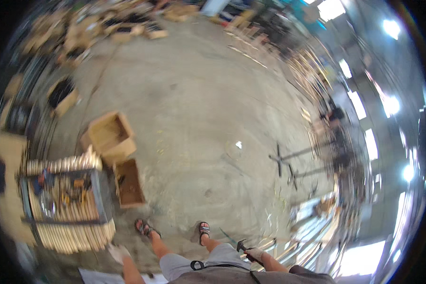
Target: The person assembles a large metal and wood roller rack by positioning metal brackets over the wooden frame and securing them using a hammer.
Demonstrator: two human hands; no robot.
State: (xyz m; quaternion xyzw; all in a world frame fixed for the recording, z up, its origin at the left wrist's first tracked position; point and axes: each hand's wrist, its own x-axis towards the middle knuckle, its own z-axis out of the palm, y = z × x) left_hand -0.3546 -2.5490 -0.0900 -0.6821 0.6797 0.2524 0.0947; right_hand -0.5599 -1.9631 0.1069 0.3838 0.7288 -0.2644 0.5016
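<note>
Two hands hang low at the person's sides, both in pale gloves. The right hand (255, 254) is closed around the dark handle of a hammer (243, 247), whose black head pokes out just ahead of the knuckles. The left hand (118, 253) is blurred; I cannot tell whether its fingers are spread or curled, and it seems to hold nothing.

Just ahead of the left hand stands a blue metal cart (61, 201) stacked with pale, round wooden sticks (71, 234) laid in rows. Beyond it, further from that hand, sit two open wooden boxes (110, 137), square and rough-sawn, one light, one reddish brown.

The floor (194, 104) is bare grey concrete, stained and dusty. Far ahead of the right hand, black metal stands (288, 163) rest on it, and bright windows line the workshop wall beyond.
</note>
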